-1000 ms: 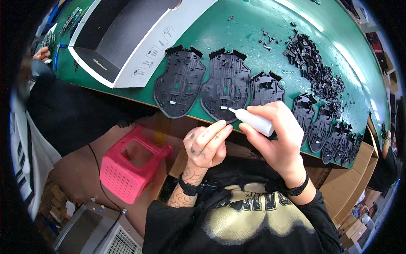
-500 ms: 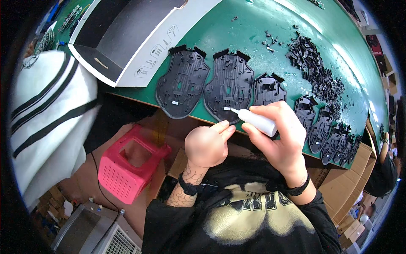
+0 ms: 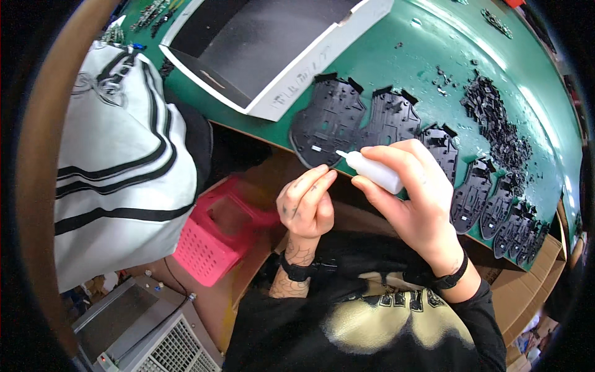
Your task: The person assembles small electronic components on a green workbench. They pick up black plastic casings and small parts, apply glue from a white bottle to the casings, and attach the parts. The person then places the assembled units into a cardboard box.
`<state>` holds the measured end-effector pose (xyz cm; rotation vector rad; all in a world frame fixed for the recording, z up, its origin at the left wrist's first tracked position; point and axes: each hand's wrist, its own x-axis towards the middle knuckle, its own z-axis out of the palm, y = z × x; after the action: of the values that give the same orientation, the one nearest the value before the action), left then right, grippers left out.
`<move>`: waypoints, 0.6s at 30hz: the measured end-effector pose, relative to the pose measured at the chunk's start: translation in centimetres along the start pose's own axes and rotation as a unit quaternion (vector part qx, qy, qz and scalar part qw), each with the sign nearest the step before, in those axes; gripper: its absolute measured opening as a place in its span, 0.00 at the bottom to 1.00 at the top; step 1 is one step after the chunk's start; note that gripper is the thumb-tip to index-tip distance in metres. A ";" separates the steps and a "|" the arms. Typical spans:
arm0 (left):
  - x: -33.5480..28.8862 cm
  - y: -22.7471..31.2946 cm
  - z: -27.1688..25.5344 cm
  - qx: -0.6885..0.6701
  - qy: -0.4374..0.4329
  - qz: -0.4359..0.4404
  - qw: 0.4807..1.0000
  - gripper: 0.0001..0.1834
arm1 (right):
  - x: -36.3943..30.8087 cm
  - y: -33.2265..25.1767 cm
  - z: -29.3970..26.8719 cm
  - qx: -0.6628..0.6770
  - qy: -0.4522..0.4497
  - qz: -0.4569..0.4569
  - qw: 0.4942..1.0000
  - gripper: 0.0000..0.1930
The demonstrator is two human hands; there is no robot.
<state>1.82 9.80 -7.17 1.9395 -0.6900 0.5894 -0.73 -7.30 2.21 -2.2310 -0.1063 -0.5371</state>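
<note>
My right hand (image 3: 427, 198) is closed around a small white squeeze bottle (image 3: 377, 172) with a narrow nozzle. The nozzle tip points left, over the lower right edge of the leftmost black plastic shell (image 3: 328, 118). On that shell's lower part is a small white rectangle (image 3: 317, 148). A second black shell (image 3: 390, 115) lies beside it, its lower part hidden behind the bottle and my hand. Just below the leftmost shell, my left hand (image 3: 305, 204) has its fingers curled and pressed together. Whatever they hold, if anything, does not show.
More black shells (image 3: 472, 195) line the green table's (image 3: 396, 62) front edge to the right. Beyond them lies a heap of small black parts (image 3: 496, 118). A white open box (image 3: 291, 87) stands at the left. Below are a pink stool (image 3: 207, 248) and a striped-sleeved person (image 3: 124, 180).
The view has swung left, so the table contents appear farther right. The bottle's nozzle has gone from the second shell's white rectangle to the leftmost shell's edge. My left hand has turned.
</note>
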 end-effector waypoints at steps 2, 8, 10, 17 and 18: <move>0.4 -0.7 -0.1 0.029 0.004 0.055 0.998 0.13 | 0.5 -0.4 0.7 0.003 -0.026 0.000 1.000 0.18; 0.7 -0.8 0.2 0.023 0.015 0.068 0.997 0.11 | 0.9 0.1 1.5 0.014 -0.034 -0.011 0.999 0.16; 0.5 -0.8 0.4 0.013 0.018 0.061 0.998 0.10 | 0.8 0.3 1.9 0.011 -0.040 -0.029 0.999 0.16; 0.0 -0.7 0.3 0.003 -0.003 0.035 0.999 0.11 | 0.8 0.1 1.7 0.005 -0.040 -0.021 0.999 0.15; 0.1 -0.6 0.3 0.004 -0.003 0.033 0.999 0.11 | 0.8 0.1 1.5 0.001 -0.039 -0.019 0.999 0.15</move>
<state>2.30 9.75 -7.60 1.9319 -0.7597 0.6284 0.55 -6.27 1.62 -2.2531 -0.1911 -0.4702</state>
